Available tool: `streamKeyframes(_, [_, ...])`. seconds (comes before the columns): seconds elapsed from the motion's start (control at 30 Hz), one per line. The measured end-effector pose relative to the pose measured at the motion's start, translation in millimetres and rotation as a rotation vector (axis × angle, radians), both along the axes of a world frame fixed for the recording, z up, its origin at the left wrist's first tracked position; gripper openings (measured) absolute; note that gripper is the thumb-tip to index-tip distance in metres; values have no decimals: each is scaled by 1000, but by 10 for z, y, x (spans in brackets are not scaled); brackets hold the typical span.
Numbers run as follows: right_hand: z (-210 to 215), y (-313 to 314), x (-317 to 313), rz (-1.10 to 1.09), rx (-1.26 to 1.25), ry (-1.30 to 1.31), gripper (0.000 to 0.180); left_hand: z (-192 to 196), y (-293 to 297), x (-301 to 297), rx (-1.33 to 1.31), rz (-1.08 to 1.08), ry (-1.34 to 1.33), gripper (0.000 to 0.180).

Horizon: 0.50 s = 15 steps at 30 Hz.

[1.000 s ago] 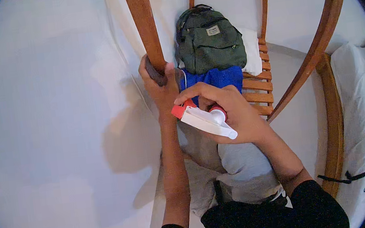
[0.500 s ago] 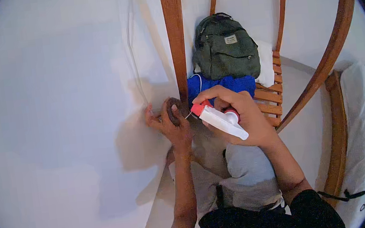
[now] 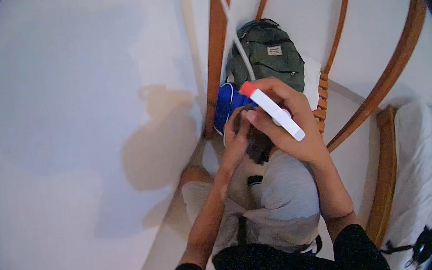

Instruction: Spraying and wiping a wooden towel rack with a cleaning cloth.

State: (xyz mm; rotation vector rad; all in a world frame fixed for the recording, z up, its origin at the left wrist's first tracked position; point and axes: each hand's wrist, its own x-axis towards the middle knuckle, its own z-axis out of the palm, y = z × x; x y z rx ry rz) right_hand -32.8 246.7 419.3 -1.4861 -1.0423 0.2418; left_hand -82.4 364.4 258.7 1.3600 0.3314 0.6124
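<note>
My right hand [image 3: 298, 119] is closed round a spray bottle, gripping it just under its white trigger head [image 3: 277, 114]. The red nozzle [image 3: 247, 89] points up and to the left, and the bottle's body is mostly hidden by the hand. Close against it, my left hand [image 3: 235, 140] has its fingers curled on a dark brown rounded object [image 3: 260, 148]. That object shows only in part, below and between the hands, and its kind cannot be made out. A white cord [image 3: 237, 40] runs down from above to behind my right hand.
A dark green backpack [image 3: 273, 55] and a blue cloth item [image 3: 223, 110] rest on a slatted wooden seat [image 3: 322, 103] ahead. Curved wooden bars [image 3: 383, 87] rise around it. A white wall [image 3: 64, 126] fills the left; a wood-framed white cushion [image 3: 419, 164] lies right.
My left hand has moved right with the dark object, up against my right hand. The spray bottle has tilted more upright and shifted slightly right. The white cord now hangs farther right.
</note>
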Motion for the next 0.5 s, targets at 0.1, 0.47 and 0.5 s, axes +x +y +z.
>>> streamKeyframes(0.1, [250, 132, 68, 225, 62, -370, 34, -572, -388, 143, -174, -130, -291, 36])
streamKeyframes(0.47, [-801, 1076, 518, 279, -293, -147, 25, -1167, -332, 468, -170, -174, -206, 31])
streamKeyframes(0.5, [-792, 1001, 549, 287, -299, -167, 25, -1124, -326, 318, -151, -183, -120, 29])
